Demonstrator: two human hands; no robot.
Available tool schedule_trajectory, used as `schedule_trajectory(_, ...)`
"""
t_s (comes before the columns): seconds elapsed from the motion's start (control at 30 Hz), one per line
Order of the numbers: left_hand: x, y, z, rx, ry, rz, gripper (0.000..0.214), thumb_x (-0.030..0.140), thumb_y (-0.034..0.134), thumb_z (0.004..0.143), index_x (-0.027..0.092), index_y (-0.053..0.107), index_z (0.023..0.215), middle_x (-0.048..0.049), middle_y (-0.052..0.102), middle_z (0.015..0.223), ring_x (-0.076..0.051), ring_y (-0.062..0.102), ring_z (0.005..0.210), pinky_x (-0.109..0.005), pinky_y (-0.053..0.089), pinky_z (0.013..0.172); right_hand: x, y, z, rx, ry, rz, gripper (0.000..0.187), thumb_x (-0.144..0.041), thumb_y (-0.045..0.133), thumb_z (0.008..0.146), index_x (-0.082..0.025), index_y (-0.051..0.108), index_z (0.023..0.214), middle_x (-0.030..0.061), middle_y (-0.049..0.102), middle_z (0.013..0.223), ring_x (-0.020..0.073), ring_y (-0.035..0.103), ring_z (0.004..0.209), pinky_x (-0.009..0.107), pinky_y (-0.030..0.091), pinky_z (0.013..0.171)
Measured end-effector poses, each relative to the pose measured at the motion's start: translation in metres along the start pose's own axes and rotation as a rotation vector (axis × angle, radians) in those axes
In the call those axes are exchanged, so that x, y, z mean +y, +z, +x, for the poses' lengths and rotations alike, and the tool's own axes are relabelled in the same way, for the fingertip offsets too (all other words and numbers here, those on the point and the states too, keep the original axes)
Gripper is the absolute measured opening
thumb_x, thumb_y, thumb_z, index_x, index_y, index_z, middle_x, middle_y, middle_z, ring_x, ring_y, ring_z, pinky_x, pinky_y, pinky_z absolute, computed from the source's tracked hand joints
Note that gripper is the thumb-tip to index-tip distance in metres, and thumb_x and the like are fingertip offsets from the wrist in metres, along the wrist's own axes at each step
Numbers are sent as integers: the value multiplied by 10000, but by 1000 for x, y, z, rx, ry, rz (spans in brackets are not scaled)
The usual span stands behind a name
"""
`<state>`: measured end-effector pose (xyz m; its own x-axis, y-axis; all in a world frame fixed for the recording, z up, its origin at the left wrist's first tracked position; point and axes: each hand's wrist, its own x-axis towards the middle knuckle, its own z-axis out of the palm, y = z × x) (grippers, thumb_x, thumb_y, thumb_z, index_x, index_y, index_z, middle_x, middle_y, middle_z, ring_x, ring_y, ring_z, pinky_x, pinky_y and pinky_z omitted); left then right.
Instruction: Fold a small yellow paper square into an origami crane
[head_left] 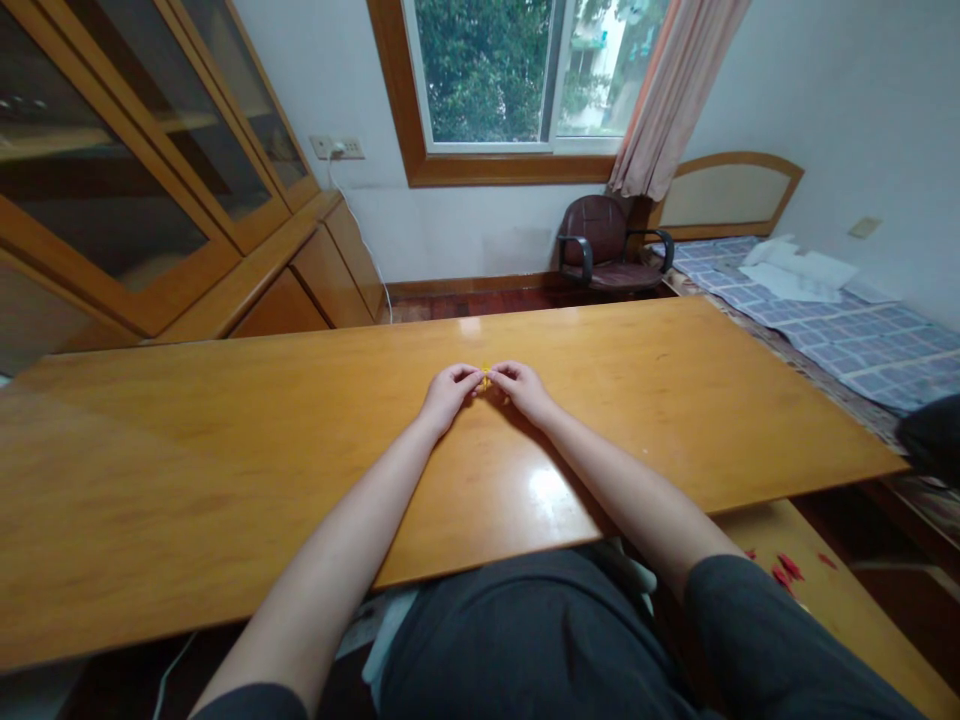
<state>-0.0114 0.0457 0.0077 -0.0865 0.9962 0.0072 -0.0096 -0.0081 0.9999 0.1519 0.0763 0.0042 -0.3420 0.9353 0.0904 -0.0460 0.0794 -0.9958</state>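
Both hands meet over the middle of the wooden desk (300, 430), pinching a small yellow piece (486, 378) between them. My left hand (452, 392) grips its left side with thumb and fingertips. From the other side, my right hand (521, 388) holds it the same way. The fingers cover most of the piece, and it is too small to make out what kind of thing it is.
On a lower wooden surface (840, 600) at the right lie several small red pieces (787, 570). A glass-door cabinet (150, 190) stands at the left. Beyond the desk are a brown armchair (600, 240) and a bed (847, 320) with papers.
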Motion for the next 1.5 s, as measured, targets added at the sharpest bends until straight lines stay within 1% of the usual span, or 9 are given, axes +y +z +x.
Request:
schedule_trajectory(0.1,-6,2,-1,50,49,13,417,527,786,670,147,691,811,7,616,630,-90,492,529,-212,363,504,5,0,0,14,-15,-36,380,-518,711,739,-155,654,834,-22,595,646,104,510,555,227,390,520)
schedule_trajectory(0.27,-14,0,-9,38,90,57,422,524,785,683,152,706,867,0,635,667,-95,504,542,-216,382,515,14,-1,-2,41,-37,-99,337,-483,704,734,-163,666,832,-8,621,698,113,524,575,236,418,536)
schedule_trajectory(0.43,-14,-3,-14,42,112,115,403,536,748,721,156,706,851,-7,641,666,-108,530,558,-224,406,528,14,0,-6,51,-76,-136,312,-472,705,745,-170,678,820,2,638,712,121,545,611,239,431,570)
schedule_trajectory(0.67,-5,-3,-20,4,21,43,400,520,794,653,152,671,751,13,598,586,-89,484,492,-220,381,483,6,-1,-12,-30,23,10,325,-457,755,692,-158,672,787,-16,617,633,106,517,557,238,411,553)
schedule_trajectory(0.87,-4,-6,-22,-53,-22,23,384,494,800,655,152,636,710,14,583,556,-84,486,473,-208,378,467,0,-2,-16,-74,87,47,368,-483,797,651,-152,673,756,-8,629,614,112,540,551,243,424,551)
schedule_trajectory(1.1,-6,-6,-18,-37,-23,-28,413,511,808,646,145,684,791,-24,661,662,-103,555,546,-216,438,497,0,-2,-15,-31,46,11,387,-508,769,682,-149,683,798,-13,621,609,105,528,539,219,399,502)
schedule_trajectory(1.27,-7,-5,-18,-42,-9,-69,428,499,816,650,135,674,825,-32,678,689,-103,580,536,-219,463,497,1,-1,-15,-31,13,8,404,-529,758,694,-157,666,823,-15,623,597,111,542,523,225,409,499)
schedule_trajectory(1.4,-7,-3,-21,-43,-9,-90,484,507,824,645,137,643,899,-47,706,743,-136,639,558,-251,506,519,2,1,-16,-27,-5,-6,393,-518,755,700,-170,668,861,20,689,695,133,606,578,236,451,530)
schedule_trajectory(1.5,-8,-3,-22,-56,9,-106,472,489,813,669,136,645,932,-62,724,756,-168,683,630,-283,541,602,5,1,-17,9,-56,-89,322,-463,729,734,-175,689,870,34,710,746,144,632,629,247,479,577)
